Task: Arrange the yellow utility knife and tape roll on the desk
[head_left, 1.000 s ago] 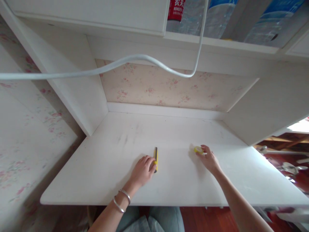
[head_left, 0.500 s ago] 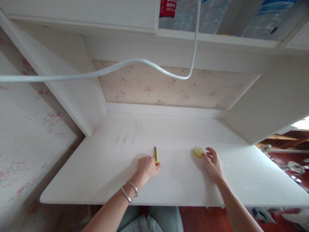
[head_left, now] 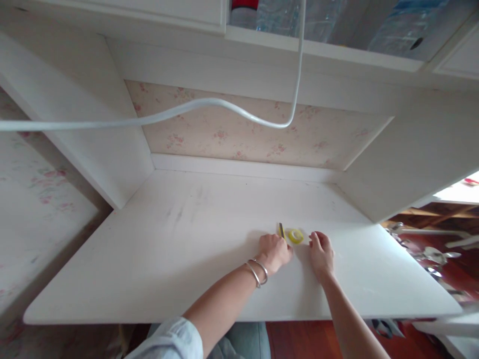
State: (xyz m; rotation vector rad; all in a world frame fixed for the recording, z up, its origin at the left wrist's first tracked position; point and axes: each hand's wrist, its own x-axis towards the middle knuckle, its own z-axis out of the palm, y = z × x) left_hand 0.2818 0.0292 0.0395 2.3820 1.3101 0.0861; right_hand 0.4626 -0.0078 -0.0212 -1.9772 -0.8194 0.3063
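Observation:
My left hand (head_left: 275, 253), with two silver bangles at its wrist, is closed around a slim yellow-and-black utility knife (head_left: 282, 230). The knife's dark end points away from me, and the rest is hidden by the fingers. Just right of it, a small yellow roll of tape (head_left: 296, 236) lies on the white desk (head_left: 209, 284). My right hand (head_left: 322, 253) is beside the roll on its right, a small gap from it. Its fingers are curled with thumb and forefinger close together; whatever they may pinch is too small to make out.
A white cable (head_left: 209, 102) hangs across the view above the desk. Overhead is a white cabinet (head_left: 149, 15) with plastic bottles (head_left: 279, 17) in an open section. Side panels (head_left: 396, 149) bound the desk, and cluttered things (head_left: 430, 254) lie beyond its right edge.
My left hand has moved right with the utility knife, close to the tape roll. My right hand has drawn slightly off the roll, fingers now curled. The view has shifted a little to the left.

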